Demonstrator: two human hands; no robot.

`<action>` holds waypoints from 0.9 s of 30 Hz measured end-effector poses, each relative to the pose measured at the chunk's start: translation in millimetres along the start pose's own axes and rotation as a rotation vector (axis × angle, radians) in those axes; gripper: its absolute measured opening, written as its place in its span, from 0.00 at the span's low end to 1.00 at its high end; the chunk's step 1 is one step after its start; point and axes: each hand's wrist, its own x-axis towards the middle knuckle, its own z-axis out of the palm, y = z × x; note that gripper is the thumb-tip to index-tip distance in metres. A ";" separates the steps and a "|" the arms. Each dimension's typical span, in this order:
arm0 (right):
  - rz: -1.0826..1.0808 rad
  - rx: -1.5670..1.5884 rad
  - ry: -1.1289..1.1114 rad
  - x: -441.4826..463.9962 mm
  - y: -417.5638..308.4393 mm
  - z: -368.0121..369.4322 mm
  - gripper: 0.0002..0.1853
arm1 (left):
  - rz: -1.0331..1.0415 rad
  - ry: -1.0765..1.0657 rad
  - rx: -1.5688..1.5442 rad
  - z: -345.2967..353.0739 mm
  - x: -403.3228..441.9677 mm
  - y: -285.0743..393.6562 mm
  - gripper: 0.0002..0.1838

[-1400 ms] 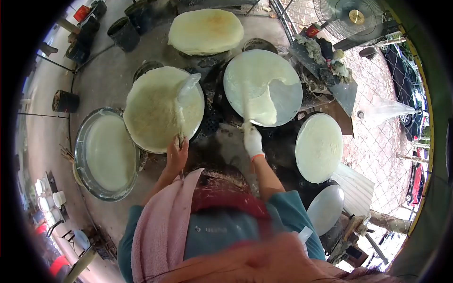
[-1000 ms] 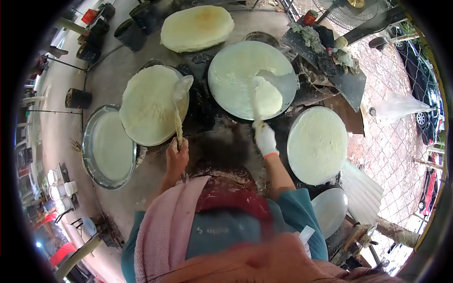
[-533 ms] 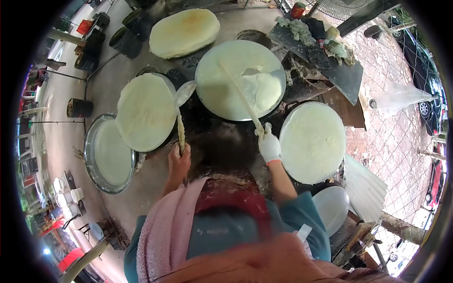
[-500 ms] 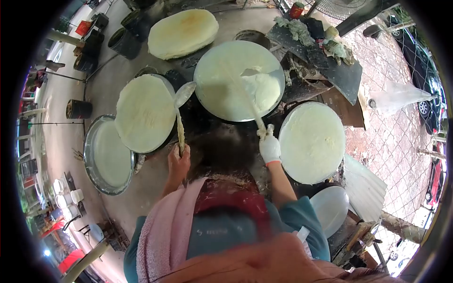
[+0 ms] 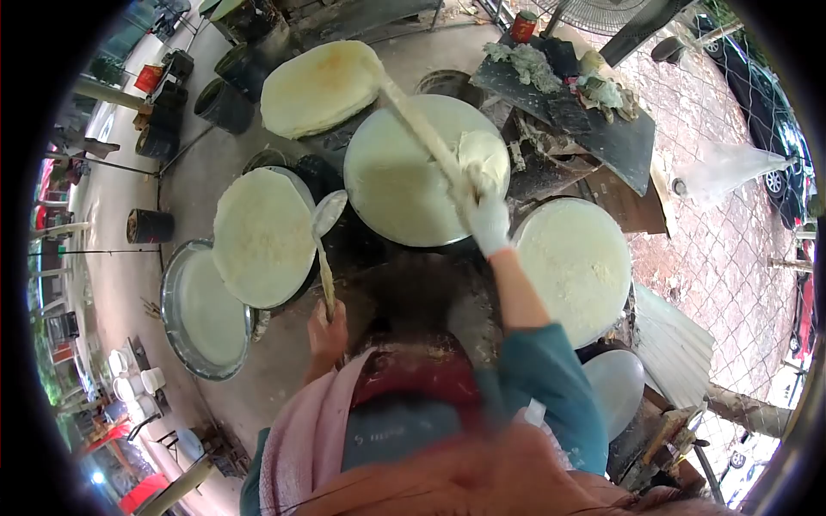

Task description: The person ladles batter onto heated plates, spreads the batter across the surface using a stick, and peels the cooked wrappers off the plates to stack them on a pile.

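Note:
My left hand point(image 5: 328, 331), bare, is closed round the handle of a ladle point(image 5: 329, 213), whose bowl hangs beside the right edge of the left pan's pale round sheet point(image 5: 264, 238). My right hand point(image 5: 489, 222), in a white glove, grips a long pale stick point(image 5: 422, 129) at the lower right of the middle pan point(image 5: 400, 198). The stick slants up and left across that pan towards a stack of pale sheets point(image 5: 320, 84). A lump of pale dough point(image 5: 483, 157) lies by the pan's right edge, just above my glove.
A metal basin point(image 5: 206, 314) of pale batter stands at the left. Another round pan point(image 5: 574, 271) covered in white is at the right, with a bare metal disc point(image 5: 615, 391) below it. Dark boards point(image 5: 602, 138) with scraps, buckets point(image 5: 224, 105), a fan and a wire fence lie farther out.
My right hand has moved up to the pan's edge, and the stick has swung higher towards the stack. The dough lump now sits farther up the pan. My left hand still holds the ladle.

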 end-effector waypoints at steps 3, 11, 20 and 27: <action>0.108 0.559 0.222 -74.9 50.1 34.9 0.29 | -0.091 -0.073 -0.099 1.0 14.1 29.4 0.07; 0.746 1.052 -0.187 -136.7 50.0 0.5 0.17 | 0.336 -0.206 0.054 45.4 81.3 19.9 0.04; 0.722 1.013 -0.249 -130.4 43.0 -1.8 0.15 | 0.055 -0.569 -0.338 138.9 251.1 125.2 0.11; 0.750 1.028 0.024 -158.1 3.7 76.8 0.18 | -0.070 -0.848 -0.543 170.1 259.5 75.7 0.10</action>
